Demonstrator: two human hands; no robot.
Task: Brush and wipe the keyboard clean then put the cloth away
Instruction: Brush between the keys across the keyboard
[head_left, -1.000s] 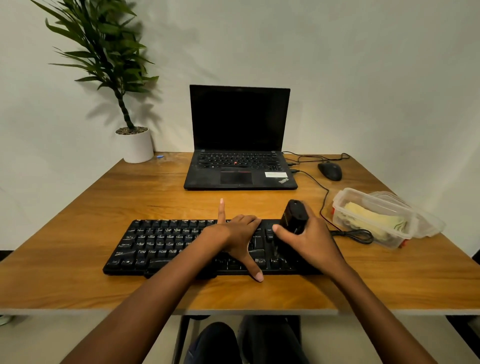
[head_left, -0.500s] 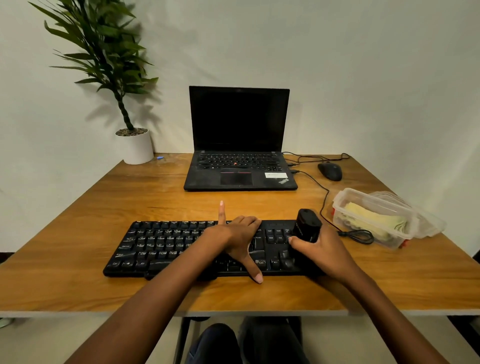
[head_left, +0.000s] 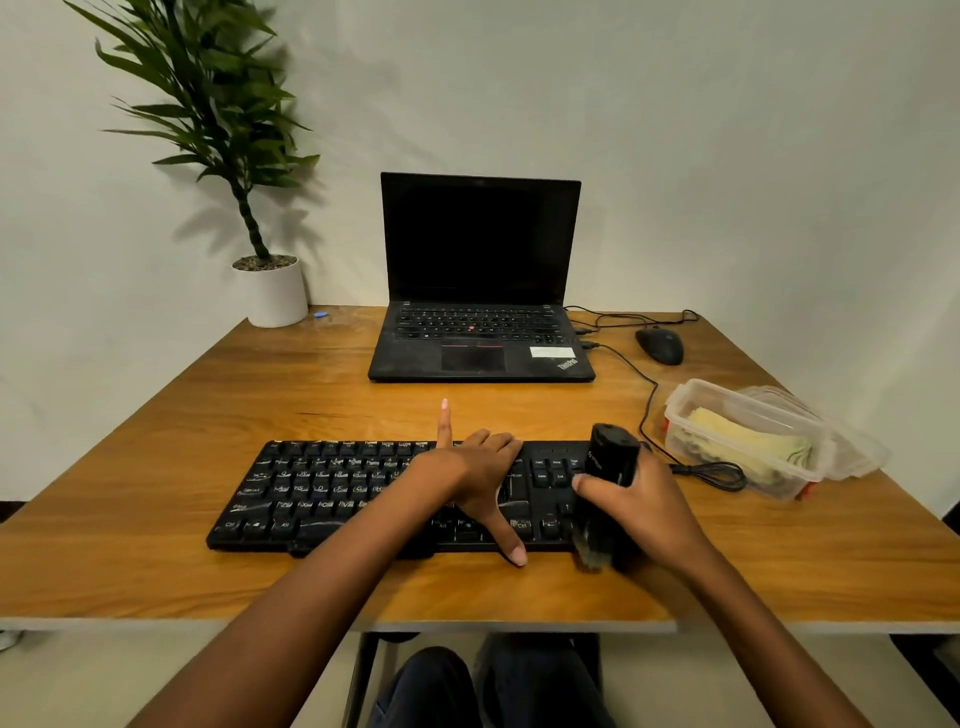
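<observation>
Wood-topped bench, filling the middle of the frame; carries every item below.

Laptop, black, upper centre, lid up, screen dark. Set back by the wall, judged parked out of the working area.

Potted plant, upper left, white pot on the far left corner of the bench.

Keyboard, black, lower centre, flat and parallel to the near edge. This is the task's object, placed close so both hands reach it. Its cable runs from the right end toward the laptop.

Container, clear plastic, right of frame, open-topped, near the keyboard's right end. Contents: a folded pale yellow cloth, with something dark beneath that cannot be made out. The cloth is judged to be waiting for the wiping step. A clear lid lies against the container's right side, off so the cloth can be taken and returned.

Left hand, centre, laid across the keys. The forefinger is straight toward the far edge, the thumb is splayed to the near edge, and the other fingers are bent on the keycaps, wrapped round nothing. Judged to be pinning the keyboard against the brush strokes.

Right hand, lower right of centre, fingers and thumb wrapped round the brush.

Brush, black, blocky handle, held near-upright with blurred bristles down at the keyboard's right end, near its front edge. Brushing is judged the step in hand; wiping and stowing are not yet done.

Mouse, black, upper right, well apart from the work.
</observation>
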